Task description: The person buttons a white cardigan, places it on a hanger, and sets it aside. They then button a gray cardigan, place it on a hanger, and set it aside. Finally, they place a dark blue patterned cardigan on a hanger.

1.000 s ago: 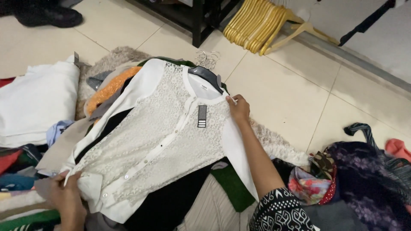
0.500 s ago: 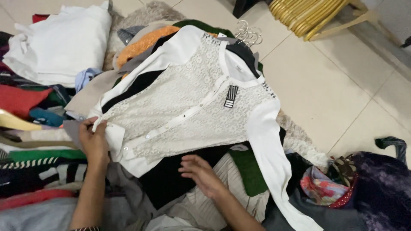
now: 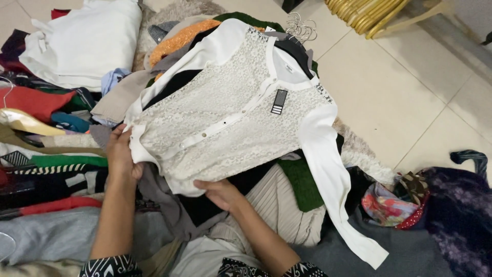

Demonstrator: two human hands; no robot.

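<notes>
From the head camera, a white lace cardigan (image 3: 230, 118) lies spread, front up, on a heap of mixed clothes (image 3: 56, 154) on the tiled floor (image 3: 389, 92). The left hand (image 3: 122, 154) has its fingers closed on the cardigan's hem corner; the right hand (image 3: 221, 193) pinches the lower hem edge. A striped tag (image 3: 279, 101) hangs near the collar, and metal hanger hooks (image 3: 300, 26) show just above it.

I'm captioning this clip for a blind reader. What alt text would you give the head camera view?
Two bare hands, the left hand and right hand, grip the bottom hem of a white lace cardigan spread flat on a heap of mixed clothes on a tiled floor. A striped tag hangs near its collar, and wooden hangers lie behind.
</notes>
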